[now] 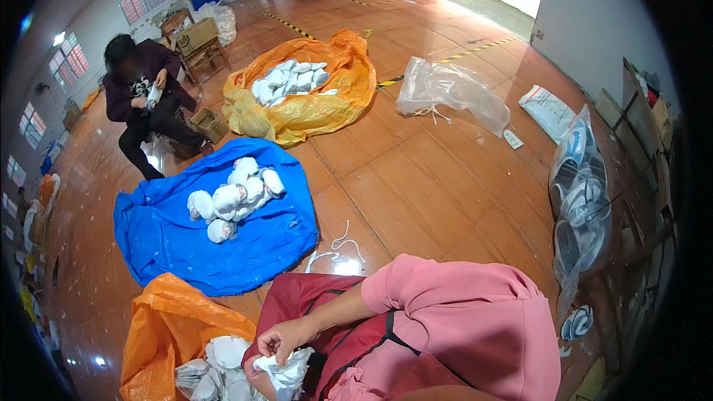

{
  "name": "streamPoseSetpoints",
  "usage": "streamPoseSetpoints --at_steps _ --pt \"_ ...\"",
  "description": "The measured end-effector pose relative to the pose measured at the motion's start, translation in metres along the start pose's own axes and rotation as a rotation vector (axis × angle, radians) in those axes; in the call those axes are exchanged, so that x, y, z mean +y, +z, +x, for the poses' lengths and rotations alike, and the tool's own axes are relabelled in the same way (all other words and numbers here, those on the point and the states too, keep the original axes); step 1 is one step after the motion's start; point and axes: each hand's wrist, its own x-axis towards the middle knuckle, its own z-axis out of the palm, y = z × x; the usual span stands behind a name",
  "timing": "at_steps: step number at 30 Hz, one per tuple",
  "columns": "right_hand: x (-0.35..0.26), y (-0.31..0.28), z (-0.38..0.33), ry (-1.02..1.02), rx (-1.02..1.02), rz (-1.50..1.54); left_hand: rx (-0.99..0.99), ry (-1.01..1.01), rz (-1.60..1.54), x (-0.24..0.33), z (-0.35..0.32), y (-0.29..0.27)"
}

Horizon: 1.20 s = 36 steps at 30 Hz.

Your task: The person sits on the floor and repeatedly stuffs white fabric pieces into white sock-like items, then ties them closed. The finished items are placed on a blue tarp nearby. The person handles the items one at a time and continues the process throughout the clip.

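Observation:
Low in the view, both of my hands are at a crumpled piece of white cloth (288,373), which looks soft and sock-like; its exact kind does not show. My right hand (286,337) has thumb and fingers curled together at its upper edge. My left hand (257,377) grips it from the side, partly covered by the cloth. Just left of them, an orange woven sack (160,319) lies open with several similar white pieces (223,356) inside. My dark red apron (286,297) is beneath and behind the hands.
A blue sheet (148,230) ahead bears white bundles (230,197). Beyond it lies a yellow-orange sack (297,130) of white pieces. A seated person (141,96) handles a white piece. Clear plastic bags (453,96) lie right, cords (345,241) nearer.

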Motion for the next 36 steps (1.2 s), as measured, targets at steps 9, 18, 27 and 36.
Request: streamPoseSetpoints --at_steps 9,18,27,36 --pt "0.008 -0.003 -0.026 -0.066 0.182 0.078 -0.099 -0.050 -0.090 0.000 -0.001 0.026" --pt "0.017 0.002 -0.044 0.050 0.090 0.177 -0.109 -0.064 -0.148 0.002 -0.010 0.023" --pt "0.017 0.007 -0.040 0.051 0.038 0.330 -0.116 -0.069 -0.192 0.005 -0.013 0.019" --pt "0.021 0.016 -0.031 -0.078 0.181 0.013 -0.124 -0.058 -0.244 0.009 -0.014 0.022"
